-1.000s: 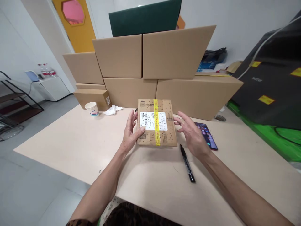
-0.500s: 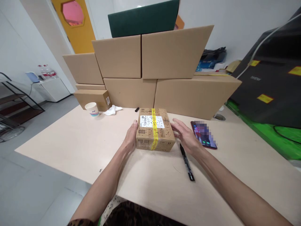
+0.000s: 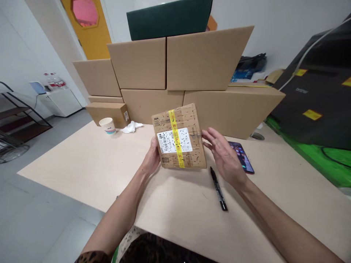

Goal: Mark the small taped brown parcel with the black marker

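Note:
A small cardboard parcel (image 3: 189,117) with a white label and a yellow tape strip is tilted up off the table, its labelled top facing me. My left hand (image 3: 152,159) grips its left edge from below. My right hand (image 3: 223,155) is flat against the parcel's right side, fingers spread. A black marker (image 3: 218,188) lies on the table just below my right hand. A phone (image 3: 242,156) with a lit screen lies right of that hand.
Large cardboard boxes (image 3: 203,62) are stacked like a wall along the far edge of the beige table (image 3: 82,164), with a dark green box (image 3: 168,18) on top. A paper cup (image 3: 107,126) and crumpled tissue (image 3: 131,127) sit at the back left. Black and green equipment (image 3: 315,102) stands at the right.
The parcel lay flat on the table half a second ago; now it is lifted and tipped with its top toward me, rotated slightly. Both hands rose with it.

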Demonstrator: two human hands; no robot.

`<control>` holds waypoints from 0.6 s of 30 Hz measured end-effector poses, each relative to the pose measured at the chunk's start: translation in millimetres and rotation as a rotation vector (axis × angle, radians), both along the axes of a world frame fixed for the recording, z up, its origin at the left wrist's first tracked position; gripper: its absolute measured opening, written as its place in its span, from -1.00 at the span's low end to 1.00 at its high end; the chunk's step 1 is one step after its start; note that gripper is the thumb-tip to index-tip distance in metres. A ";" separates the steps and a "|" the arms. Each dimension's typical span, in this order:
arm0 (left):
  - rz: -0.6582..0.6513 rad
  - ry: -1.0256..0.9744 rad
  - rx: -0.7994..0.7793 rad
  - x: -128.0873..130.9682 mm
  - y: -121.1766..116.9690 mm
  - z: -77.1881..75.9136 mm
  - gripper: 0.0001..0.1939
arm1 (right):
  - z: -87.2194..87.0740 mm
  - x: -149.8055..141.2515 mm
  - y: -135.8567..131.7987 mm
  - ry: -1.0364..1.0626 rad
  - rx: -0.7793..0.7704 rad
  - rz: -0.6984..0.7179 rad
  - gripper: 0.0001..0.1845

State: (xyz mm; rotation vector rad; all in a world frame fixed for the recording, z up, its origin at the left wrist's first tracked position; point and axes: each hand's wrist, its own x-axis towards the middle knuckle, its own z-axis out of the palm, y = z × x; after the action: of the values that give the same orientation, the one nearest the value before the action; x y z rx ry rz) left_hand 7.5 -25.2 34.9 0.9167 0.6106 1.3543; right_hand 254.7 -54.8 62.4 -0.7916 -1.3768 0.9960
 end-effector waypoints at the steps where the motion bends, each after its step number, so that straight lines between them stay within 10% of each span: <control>1: -0.007 -0.020 -0.011 0.0 -0.3 0.6 -0.37 | -0.7 0.8 -0.4 -0.019 0.029 0.004 -0.42; 18: 0.004 0.271 0.107 -0.3 -12.5 13.9 -0.24 | 6.0 -8.6 10.2 0.186 -0.234 -0.065 -0.40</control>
State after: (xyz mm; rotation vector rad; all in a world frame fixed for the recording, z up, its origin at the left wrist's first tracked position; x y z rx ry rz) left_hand 7.3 -37.7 48.9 1.1982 0.7517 1.2857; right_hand 246.1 -44.5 68.4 -0.8872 -1.0815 1.1635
